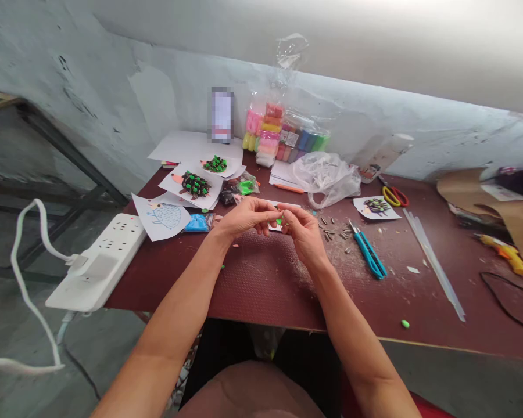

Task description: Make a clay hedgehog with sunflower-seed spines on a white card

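My left hand point(253, 217) and my right hand point(304, 231) meet over the middle of the table, fingertips pinched close together. Small green bits point(279, 221) show between them; I cannot tell whether these are held or lie on the white card point(275, 228) partly hidden behind my fingers. To the right of my right hand lie several striped sunflower seeds point(326, 235) and a blue-handled cutter-like tool point(368, 249). Left of my hands are a blue clay packet point(197, 223) and a bag with bright green clay point(246, 187).
Hedgehog cards point(211, 197) and a hedgehog drawing point(163, 217) lie left; another card point(377, 215) is right. Clay packs point(272, 136), a plastic bag point(325, 177), scissors point(394, 196), glue sticks point(433, 264), a glue gun point(505, 254) and a power strip point(98, 261) surround the workspace.
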`<state>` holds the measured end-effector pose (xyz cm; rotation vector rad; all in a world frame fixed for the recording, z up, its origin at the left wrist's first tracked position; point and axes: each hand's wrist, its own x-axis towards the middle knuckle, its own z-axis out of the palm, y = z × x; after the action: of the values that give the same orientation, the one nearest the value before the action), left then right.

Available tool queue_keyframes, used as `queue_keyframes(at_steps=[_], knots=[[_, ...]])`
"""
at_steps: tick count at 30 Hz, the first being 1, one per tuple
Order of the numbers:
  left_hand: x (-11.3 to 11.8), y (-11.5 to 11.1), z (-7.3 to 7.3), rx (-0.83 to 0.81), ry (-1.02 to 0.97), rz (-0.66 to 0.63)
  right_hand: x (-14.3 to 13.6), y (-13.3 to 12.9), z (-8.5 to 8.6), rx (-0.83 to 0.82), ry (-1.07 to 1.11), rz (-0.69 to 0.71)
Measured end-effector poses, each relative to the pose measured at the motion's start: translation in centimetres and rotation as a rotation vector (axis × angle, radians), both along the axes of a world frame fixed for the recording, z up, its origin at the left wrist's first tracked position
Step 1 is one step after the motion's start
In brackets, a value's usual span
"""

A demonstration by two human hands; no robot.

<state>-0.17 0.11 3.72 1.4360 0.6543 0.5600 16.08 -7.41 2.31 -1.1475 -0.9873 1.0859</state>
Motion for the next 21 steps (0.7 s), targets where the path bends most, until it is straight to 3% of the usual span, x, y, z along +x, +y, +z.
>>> queue_keyframes(at_steps=[9, 16, 21], knots=[[-0.36, -0.07, 0.52, 0.011, 0.016, -0.044, 0.05, 0.12, -0.06, 0.056, -0.073, -0.042], [-0.08, -0.05, 0.23, 0.007, 0.022, 0.061, -0.14, 0.00, -0.23, 0.090, -0.117, -0.074], [-0.12, -0.06, 0.14, 0.022, 0.024, 0.050, -0.30, -0.11, -0.29, 0.109, -0.196, -0.112]])
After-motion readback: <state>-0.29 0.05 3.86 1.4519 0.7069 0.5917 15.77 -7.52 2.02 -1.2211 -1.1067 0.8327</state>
